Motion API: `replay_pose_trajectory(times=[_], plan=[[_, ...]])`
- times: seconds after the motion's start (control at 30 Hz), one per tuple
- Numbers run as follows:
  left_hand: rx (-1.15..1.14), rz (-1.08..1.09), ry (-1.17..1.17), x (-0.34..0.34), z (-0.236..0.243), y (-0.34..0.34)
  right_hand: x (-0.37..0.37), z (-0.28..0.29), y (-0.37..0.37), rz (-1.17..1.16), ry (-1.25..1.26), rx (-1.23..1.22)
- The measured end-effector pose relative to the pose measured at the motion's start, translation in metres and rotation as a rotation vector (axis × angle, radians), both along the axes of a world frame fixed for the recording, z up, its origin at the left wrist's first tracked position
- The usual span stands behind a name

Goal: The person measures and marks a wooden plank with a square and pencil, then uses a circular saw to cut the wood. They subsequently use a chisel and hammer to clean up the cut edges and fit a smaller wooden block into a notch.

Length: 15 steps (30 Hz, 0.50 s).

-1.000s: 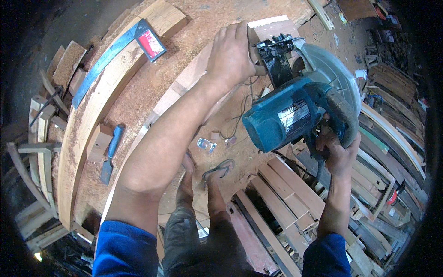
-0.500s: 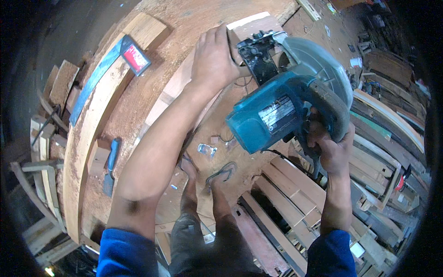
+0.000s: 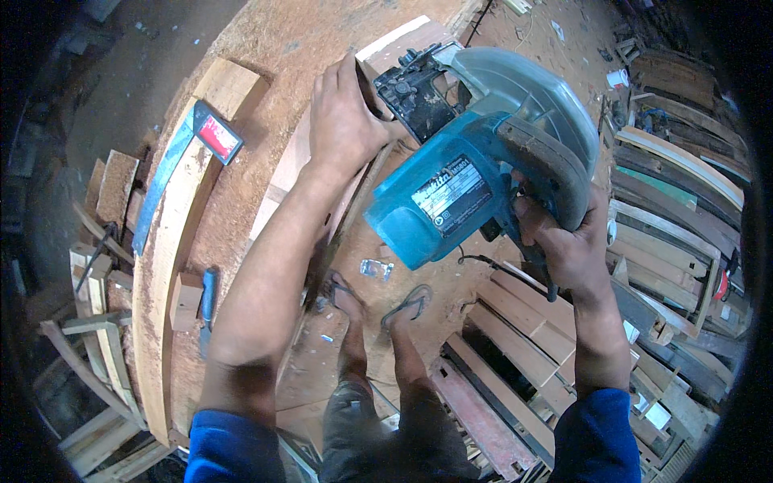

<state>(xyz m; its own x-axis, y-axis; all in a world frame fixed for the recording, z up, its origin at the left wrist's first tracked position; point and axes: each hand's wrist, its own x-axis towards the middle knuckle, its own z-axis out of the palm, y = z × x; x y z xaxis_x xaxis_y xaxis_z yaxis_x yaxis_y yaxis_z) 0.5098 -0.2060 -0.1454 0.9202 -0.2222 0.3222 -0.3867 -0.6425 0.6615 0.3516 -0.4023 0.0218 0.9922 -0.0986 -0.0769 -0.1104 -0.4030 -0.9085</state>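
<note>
My right hand is closed round the rear handle of a teal circular saw with a grey blade guard. The saw is raised and tilted, its dark base plate beside the far end of a light wooden board. On that board lies my left hand, fingers bent over its top and thumb stretched toward the saw's base. Whether the base touches the wood, I cannot tell; the blade is hidden behind the guard and motor body.
Left, a blue try square rests on a long timber on the sawdust-covered bench, near a blue-handled tool. Stacked planks lie to the right, beside the saw's dark cord. My sandalled feet stand on the dusty floor.
The view has shifted and turned slightly. The saw, my left hand and the board end sit farther left in the picture. Both holds look the same.
</note>
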Motion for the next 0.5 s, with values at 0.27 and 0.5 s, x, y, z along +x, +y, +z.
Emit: replay_pose_trajectory(times=[0.27, 0.5], plan=[[0.003, 0.01, -0.009, -0.0028, 0.0017, 0.0041, 0.0042, 0.0002, 0.0058, 0.017, 0.001, 0.024], [0.002, 0.022, 0.008, -0.0034, -0.0002, 0.0045, 0.0054, -0.0031, 0.0054, 0.005, 0.02, 0.039]])
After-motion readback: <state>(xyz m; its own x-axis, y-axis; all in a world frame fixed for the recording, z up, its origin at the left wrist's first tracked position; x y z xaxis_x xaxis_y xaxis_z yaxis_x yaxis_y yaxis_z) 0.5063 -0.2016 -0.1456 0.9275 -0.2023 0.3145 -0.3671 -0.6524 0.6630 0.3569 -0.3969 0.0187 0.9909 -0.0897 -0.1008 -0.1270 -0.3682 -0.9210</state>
